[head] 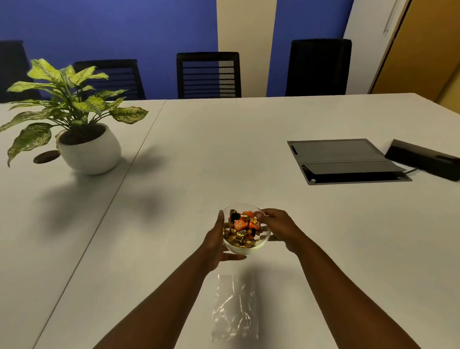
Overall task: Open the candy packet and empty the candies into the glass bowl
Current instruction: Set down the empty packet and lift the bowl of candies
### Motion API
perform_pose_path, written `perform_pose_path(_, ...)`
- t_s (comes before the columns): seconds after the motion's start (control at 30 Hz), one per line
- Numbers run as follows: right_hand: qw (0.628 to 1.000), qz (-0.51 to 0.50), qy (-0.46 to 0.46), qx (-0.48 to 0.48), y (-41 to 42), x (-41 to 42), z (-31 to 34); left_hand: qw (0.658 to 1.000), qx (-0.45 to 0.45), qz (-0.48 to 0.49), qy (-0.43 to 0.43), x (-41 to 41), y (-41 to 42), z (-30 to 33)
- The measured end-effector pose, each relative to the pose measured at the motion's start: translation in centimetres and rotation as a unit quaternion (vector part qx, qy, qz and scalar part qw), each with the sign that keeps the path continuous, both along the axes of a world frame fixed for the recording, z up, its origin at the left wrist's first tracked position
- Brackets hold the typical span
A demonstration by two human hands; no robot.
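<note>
A small glass bowl (248, 248) sits on the white table, filled with gold and orange wrapped candies (241, 230). My left hand (216, 240) cups the bowl's left side, thumb under its near edge. My right hand (279, 228) grips the bowl's right side, fingers at the rim. A clear plastic candy packet (235, 307) lies flat and empty on the table between my forearms, nearer to me than the bowl.
A potted plant in a white pot (90, 150) stands at the far left. A black cable hatch (345, 161) is set into the table at right, with a black box (426, 158) beside it. Black chairs (208, 74) line the far edge.
</note>
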State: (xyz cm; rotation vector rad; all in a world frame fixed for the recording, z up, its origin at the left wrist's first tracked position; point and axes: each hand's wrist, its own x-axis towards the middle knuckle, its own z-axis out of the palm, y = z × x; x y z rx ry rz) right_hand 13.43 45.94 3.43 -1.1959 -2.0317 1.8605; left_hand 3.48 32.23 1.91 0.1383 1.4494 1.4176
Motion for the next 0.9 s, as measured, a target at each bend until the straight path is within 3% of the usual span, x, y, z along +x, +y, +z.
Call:
perform_pose_path(0.17, 0.998, -0.034, 0.033, -0.027, 1.4, -3.0, -1.5, 0.998, 0.007, 0.057, -0.016, -3.4, 2.4, -0.2)
perform_pose_path(0.37, 0.994, -0.073, 0.054, 0.066, 3.0, -7.7, -3.4, 0.995, 0.01, 0.095, -0.014, -8.0, 6.2, -1.1)
perform_pose_path(0.53, 0.973, -0.114, 0.029, 0.199, 4.9, -12.5, -3.6, 0.996, 0.0, 0.083, -0.015, -12.3, 9.7, -1.2)
perform_pose_path(0.67, 0.964, -0.125, 0.019, 0.235, 7.7, -16.3, -3.6, 0.997, 0.0, 0.083, -0.003, -15.6, 13.0, -1.3)
perform_pose_path(0.9, 0.957, -0.132, 0.011, 0.258, 12.6, -21.9, -5.4, 0.983, -0.042, 0.171, 0.059, -20.6, 18.7, -3.1)
